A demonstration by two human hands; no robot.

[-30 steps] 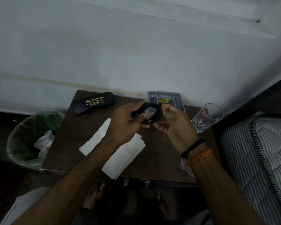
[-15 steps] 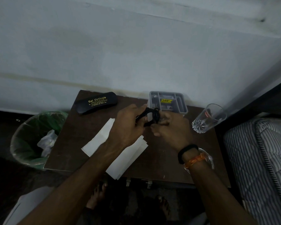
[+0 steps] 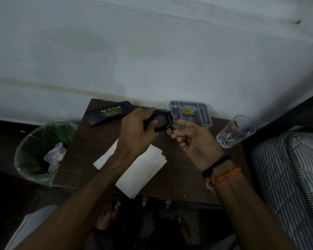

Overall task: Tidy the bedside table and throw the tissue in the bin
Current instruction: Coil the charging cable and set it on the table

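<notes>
Above the dark wooden bedside table (image 3: 83,159), my left hand (image 3: 135,134) grips a coiled black cable (image 3: 163,121). My right hand (image 3: 195,139) pinches the cable's loose end between thumb and fingers. Under my left forearm, white folded tissue paper (image 3: 145,172) lies flat on the table. A bin with a green liner (image 3: 33,159) stands on the floor to the table's left, with crumpled white tissue (image 3: 55,156) inside.
A black spectacle case (image 3: 108,112) lies at the table's back left. A grey compartment tray (image 3: 204,114) sits against the wall. A clear drinking glass (image 3: 237,130) stands at the right edge, beside a striped mattress (image 3: 296,177). Bare feet show below the table.
My hands moved slightly apart. The right hand turned palm up and now pinches the cable end, while the left keeps hold of the coil.
</notes>
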